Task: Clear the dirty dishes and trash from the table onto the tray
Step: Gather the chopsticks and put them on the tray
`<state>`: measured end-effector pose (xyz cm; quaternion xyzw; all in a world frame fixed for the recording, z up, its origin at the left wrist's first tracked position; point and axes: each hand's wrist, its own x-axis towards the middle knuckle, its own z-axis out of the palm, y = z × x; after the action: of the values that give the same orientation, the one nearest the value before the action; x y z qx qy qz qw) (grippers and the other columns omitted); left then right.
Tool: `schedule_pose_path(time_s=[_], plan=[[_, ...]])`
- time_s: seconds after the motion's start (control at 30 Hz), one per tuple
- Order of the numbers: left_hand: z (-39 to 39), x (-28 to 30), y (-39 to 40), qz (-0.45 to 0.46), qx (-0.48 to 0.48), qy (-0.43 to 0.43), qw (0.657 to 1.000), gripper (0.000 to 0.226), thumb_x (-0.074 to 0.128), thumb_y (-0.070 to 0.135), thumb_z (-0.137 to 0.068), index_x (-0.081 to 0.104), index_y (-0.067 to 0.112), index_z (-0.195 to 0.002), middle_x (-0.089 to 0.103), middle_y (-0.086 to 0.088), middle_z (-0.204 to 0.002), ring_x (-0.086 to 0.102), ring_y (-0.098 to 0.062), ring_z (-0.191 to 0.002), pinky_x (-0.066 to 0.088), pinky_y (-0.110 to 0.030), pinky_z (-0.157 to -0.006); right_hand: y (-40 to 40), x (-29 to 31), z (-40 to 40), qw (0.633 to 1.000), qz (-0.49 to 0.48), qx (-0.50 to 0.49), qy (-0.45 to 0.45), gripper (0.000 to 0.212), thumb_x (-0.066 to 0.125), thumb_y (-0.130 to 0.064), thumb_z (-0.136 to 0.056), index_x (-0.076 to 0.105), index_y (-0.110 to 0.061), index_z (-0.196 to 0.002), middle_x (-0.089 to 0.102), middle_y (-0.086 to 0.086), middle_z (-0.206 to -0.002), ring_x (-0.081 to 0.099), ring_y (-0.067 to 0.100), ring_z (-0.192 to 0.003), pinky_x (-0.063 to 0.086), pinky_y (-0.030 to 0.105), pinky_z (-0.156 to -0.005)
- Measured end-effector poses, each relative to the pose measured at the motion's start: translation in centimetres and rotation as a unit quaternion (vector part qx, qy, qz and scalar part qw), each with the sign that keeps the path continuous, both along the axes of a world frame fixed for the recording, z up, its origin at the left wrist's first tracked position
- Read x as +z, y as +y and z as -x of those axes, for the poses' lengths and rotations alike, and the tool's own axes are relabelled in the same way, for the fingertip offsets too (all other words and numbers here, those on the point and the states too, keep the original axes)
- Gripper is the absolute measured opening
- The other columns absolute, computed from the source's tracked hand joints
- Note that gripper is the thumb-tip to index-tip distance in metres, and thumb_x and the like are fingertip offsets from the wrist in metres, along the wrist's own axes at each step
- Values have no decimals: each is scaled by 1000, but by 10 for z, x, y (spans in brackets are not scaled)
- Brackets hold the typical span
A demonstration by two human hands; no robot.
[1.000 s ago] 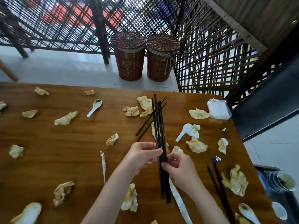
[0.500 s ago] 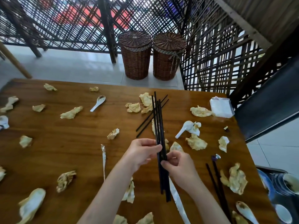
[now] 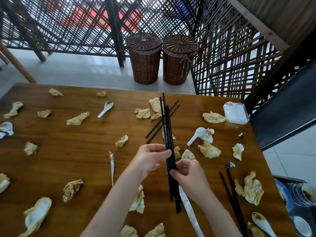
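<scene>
Dark bamboo lattice screens stand behind a brown wooden counter (image 3: 71, 156) littered with crumpled, stained napkins. Over its middle, the left hand (image 3: 150, 159) and the right hand (image 3: 188, 177) both hold one bundle of black chopsticks (image 3: 168, 134), raised above the wood and pointing away from the person. The left hand's fingers curl round the bundle from the left; the right hand pinches it just below, thumb against the sticks. The lower ends of the bundle are uneven.

Just behind the bundle, a loose pair of black chopsticks (image 3: 174, 108) lies slanted on the counter, and another pair (image 3: 230, 190) lies near the right edge beside a large napkin (image 3: 251, 190). A white soup spoon (image 3: 106, 109) rests further left, and a second spoon (image 3: 196, 134) lies right of the hands, touching a napkin. A long paper chopstick sleeve (image 3: 189, 212) lies under the right forearm. At the far right, below the counter's edge, stacked dishes sit on a dark tray (image 3: 287, 178). Two lidded wicker baskets (image 3: 145, 57) stand on the floor beyond.
</scene>
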<state>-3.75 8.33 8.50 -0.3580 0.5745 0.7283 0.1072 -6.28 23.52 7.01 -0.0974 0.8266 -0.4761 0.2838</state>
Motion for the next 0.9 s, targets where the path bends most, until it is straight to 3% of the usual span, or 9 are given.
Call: schedule_pose_path(time_s=[0.3, 0.53, 0.6, 0.73, 0.9], plan=[[1, -2, -1, 1, -3, -2, 1000, 25, 80, 17, -72, 67, 20, -93, 74, 3, -82, 71, -11, -78, 51, -36, -88, -2, -3, 0, 1000, 4, -4, 0, 6, 67, -14, -84, 63, -19, -84, 70, -3, -75, 69, 6, -70, 59, 28, -65], [-1, -6, -3, 0, -3, -9, 1000, 32, 82, 19, -69, 66, 19, -97, 74, 2, -85, 71, -13, -79, 48, -42, -95, 1, -3, 1, 1000, 24, -8, -12, 7, 65, -13, -85, 63, -19, -82, 71, -3, -75, 69, 8, -73, 59, 31, -67], [-2, -8, -4, -1, 4, -15, 1000, 33, 81, 18, -69, 65, 19, -97, 74, 1, -86, 71, -13, -79, 51, -39, -91, 2, -3, 1, 1000, 24, -11, -14, 7, 66, -13, -85, 63, -19, -82, 71, -3, -76, 69, 8, -73, 59, 31, -68], [-2, -9, -4, -8, 9, -16, 1000, 31, 81, 16, -69, 64, 20, -95, 73, 0, -87, 71, -11, -74, 54, -28, -67, 2, -4, 2, 999, 23, -14, -26, 6, 66, -13, -85, 63, -18, -84, 71, -2, -76, 69, 7, -73, 59, 31, -68], [-1, -8, -4, -17, -15, -16, 1000, 31, 79, 15, -72, 64, 19, -98, 74, 0, -85, 71, -12, -75, 53, -26, -68, 4, -4, 3, 999, 15, -16, -23, 6, 66, -15, -85, 62, -20, -83, 71, -2, -77, 69, 7, -73, 57, 26, -66]])
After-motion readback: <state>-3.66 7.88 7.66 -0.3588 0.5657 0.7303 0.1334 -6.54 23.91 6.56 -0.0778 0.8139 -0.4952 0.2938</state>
